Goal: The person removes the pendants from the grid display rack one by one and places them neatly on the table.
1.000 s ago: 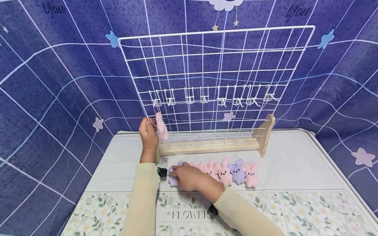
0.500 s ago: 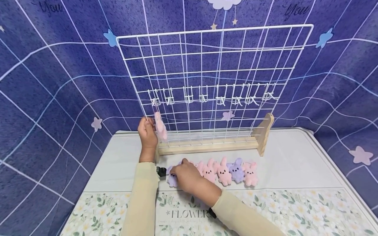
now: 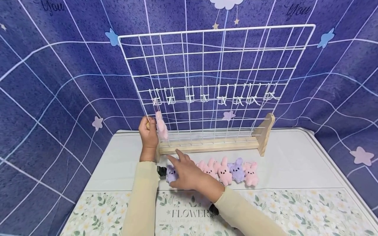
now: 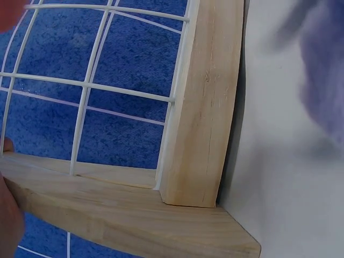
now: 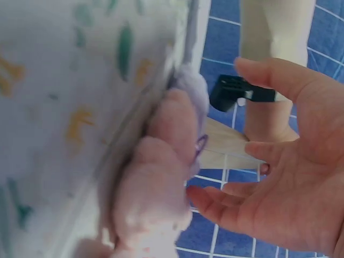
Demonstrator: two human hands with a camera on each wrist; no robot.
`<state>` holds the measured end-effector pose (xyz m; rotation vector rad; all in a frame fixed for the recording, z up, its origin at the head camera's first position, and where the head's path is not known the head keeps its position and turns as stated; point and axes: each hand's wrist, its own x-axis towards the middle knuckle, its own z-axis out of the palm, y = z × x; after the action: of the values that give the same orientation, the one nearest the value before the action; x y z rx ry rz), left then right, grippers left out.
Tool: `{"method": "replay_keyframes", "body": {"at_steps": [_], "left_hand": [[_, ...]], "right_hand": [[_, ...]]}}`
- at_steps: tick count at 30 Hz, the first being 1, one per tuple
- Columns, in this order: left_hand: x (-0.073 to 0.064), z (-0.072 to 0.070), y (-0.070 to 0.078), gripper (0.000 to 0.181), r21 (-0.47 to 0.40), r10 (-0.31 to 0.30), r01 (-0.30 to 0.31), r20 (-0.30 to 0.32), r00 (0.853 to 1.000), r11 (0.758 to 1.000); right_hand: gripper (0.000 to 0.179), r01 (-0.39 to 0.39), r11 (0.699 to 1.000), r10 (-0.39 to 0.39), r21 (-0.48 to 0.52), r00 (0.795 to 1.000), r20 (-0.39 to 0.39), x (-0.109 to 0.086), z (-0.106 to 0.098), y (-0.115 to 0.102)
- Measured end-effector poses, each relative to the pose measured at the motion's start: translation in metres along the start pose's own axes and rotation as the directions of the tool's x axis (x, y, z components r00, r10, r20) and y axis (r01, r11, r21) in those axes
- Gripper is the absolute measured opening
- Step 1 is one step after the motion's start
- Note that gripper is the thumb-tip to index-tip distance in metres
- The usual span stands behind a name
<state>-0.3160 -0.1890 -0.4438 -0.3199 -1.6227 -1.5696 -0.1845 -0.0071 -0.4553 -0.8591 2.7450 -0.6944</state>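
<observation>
My left hand (image 3: 148, 134) grips the left side of the white wire grid rack, with a finger and thumb at the wooden side support (image 4: 118, 212) in the left wrist view. Beside it a pink plush charm (image 3: 161, 127) hangs by a bead chain from the leftmost hook. Above the left end of a row of bunny plushes, my right hand (image 3: 189, 172) is held with spread fingers and nothing between them. A purple bunny plush (image 3: 171, 174) lies by its thumb, partly covered. In the right wrist view, pink plushes (image 5: 153, 183) lie beside the fingers.
Several white hooks (image 3: 204, 96) line the wire grid (image 3: 222, 70). Right of my hand lie more pink bunnies (image 3: 225, 173) and another purple bunny (image 3: 237, 171). A wooden support (image 3: 264, 134) stands at the right. A flower-print cloth (image 3: 295, 213) covers the front of the table.
My right hand's fingers have spread and risen off the plushes at the row's left end. The left hand stays at the rack, and the pink charm hangs as before.
</observation>
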Motion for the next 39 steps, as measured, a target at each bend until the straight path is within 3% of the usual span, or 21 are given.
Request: {"method": "replay_keyframes", "body": {"at_steps": [3,7,10,12,16,18,20,27,31,39], "left_hand": [[-0.001,0.0,0.013,0.02,-0.038,0.022,-0.021,0.016,1.0,0.999],[0.0,-0.001,0.02,0.026,-0.102,0.017,-0.013,0.041,0.999,0.995],[0.0,-0.002,0.012,0.038,-0.128,0.017,-0.011,0.046,0.999,0.992],[0.0,-0.002,0.003,0.055,-0.12,0.02,-0.015,0.043,0.999,0.993],[0.001,-0.004,-0.012,0.086,-0.107,0.021,-0.017,0.036,0.999,0.994],[0.001,-0.004,-0.014,0.092,-0.102,0.019,-0.015,0.041,0.999,0.995],[0.001,-0.005,-0.015,0.092,-0.089,0.021,-0.017,0.045,0.999,0.996],[0.001,-0.003,-0.011,0.034,-0.044,-0.003,0.004,0.026,1.0,0.999],[0.003,-0.002,-0.011,0.042,-0.067,0.015,-0.013,0.025,1.0,0.998],[0.002,-0.002,-0.013,0.042,-0.092,0.001,0.001,0.02,1.0,0.996]], "right_hand": [[0.096,0.029,0.995,-0.025,0.098,0.999,-0.037,0.002,-0.008,-0.002],[0.087,0.115,0.971,-0.084,0.208,0.985,-0.15,0.006,-0.018,-0.004],[0.083,0.182,0.947,-0.122,0.265,0.966,-0.227,0.008,-0.023,-0.005],[0.082,0.217,0.93,-0.137,0.297,0.953,-0.27,0.01,-0.027,-0.006],[0.081,0.292,0.904,-0.175,0.313,0.919,-0.352,0.015,-0.032,-0.006],[0.08,0.318,0.891,-0.189,0.323,0.909,-0.373,0.017,-0.034,-0.006],[0.079,0.336,0.881,-0.2,0.334,0.903,-0.381,0.018,-0.035,-0.007],[0.074,0.366,0.856,-0.202,0.365,0.887,-0.416,0.013,-0.038,-0.013],[0.072,0.37,0.856,-0.197,0.361,0.879,-0.434,0.007,-0.043,-0.018],[0.072,0.391,0.857,-0.198,0.335,0.851,-0.487,-0.008,-0.064,-0.027]]}}
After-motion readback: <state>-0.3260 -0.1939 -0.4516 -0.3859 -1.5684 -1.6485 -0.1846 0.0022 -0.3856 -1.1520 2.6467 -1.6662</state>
